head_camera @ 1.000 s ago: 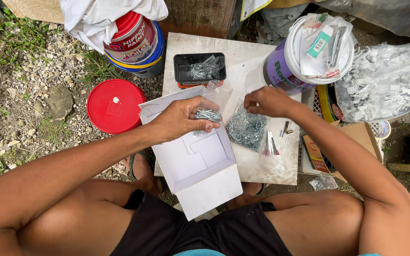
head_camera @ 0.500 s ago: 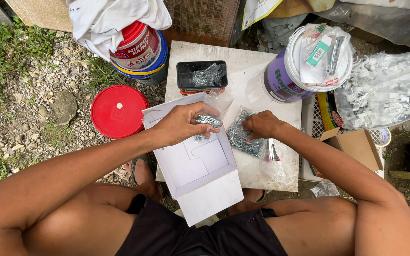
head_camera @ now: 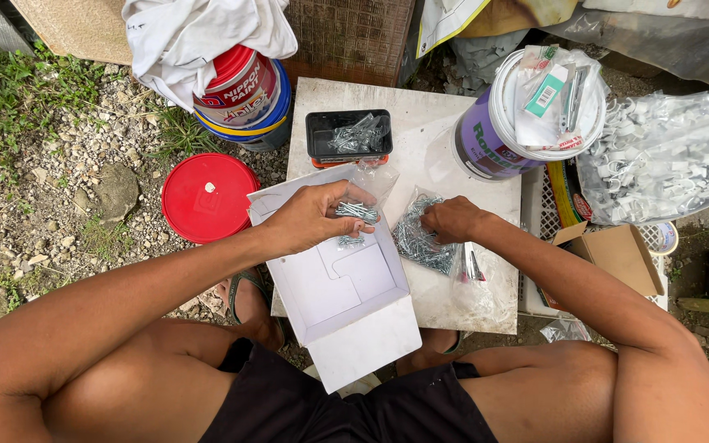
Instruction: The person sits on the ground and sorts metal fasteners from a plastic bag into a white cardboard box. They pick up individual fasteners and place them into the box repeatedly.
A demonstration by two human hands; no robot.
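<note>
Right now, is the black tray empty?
No, the black tray at the far edge of the white slab holds a small heap of silvery metal pieces.

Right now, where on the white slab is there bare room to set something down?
One free patch on the slab: the back strip between the black tray and the purple bucket. The front is crowded: the left hand holds screws over the white box, and the right hand is on the screw pile.

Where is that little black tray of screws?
In the head view, the black tray sits at the slab's far edge, just beyond the left hand, between two paint buckets.
</note>
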